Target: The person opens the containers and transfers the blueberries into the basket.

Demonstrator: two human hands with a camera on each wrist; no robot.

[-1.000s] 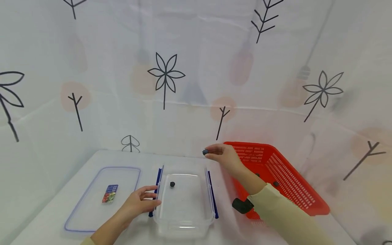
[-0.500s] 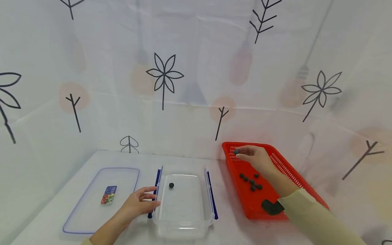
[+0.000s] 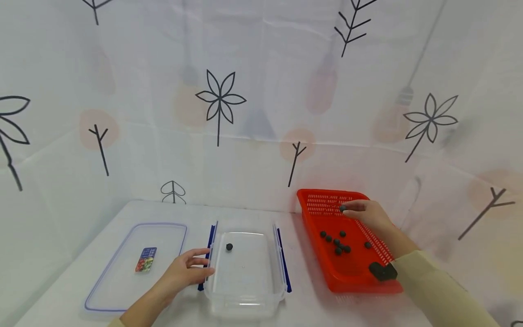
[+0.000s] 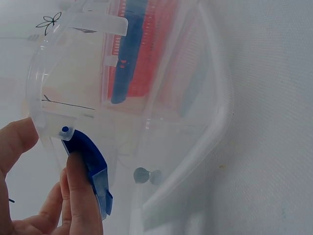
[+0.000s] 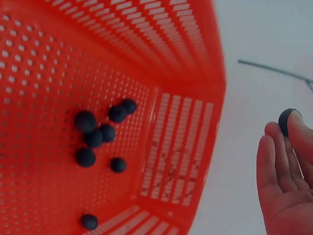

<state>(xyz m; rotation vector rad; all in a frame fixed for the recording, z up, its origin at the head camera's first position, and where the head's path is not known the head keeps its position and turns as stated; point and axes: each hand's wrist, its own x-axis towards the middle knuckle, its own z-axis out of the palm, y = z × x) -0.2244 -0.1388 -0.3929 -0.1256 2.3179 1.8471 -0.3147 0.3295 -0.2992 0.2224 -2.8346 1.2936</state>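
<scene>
My right hand pinches a blueberry between thumb and fingers, above the far part of the red basket. In the right wrist view, the pinched blueberry is dark and round. Several blueberries lie on the basket's perforated floor, mostly clustered. My left hand rests at the left side of a clear plastic box. The left wrist view has the thumb at the box's rim and fairly straight fingers against a blue latch. One blueberry sits inside the box, near its far left.
Left of the box lies its clear lid, blue-edged, with a colourful label. Another blue latch hangs on the box's right side. A patterned white cloth rises behind the white table.
Holding the blueberry, my right hand has moved right, from beside the basket's left rim to over its far part. My left hand and the box have stayed in place.
</scene>
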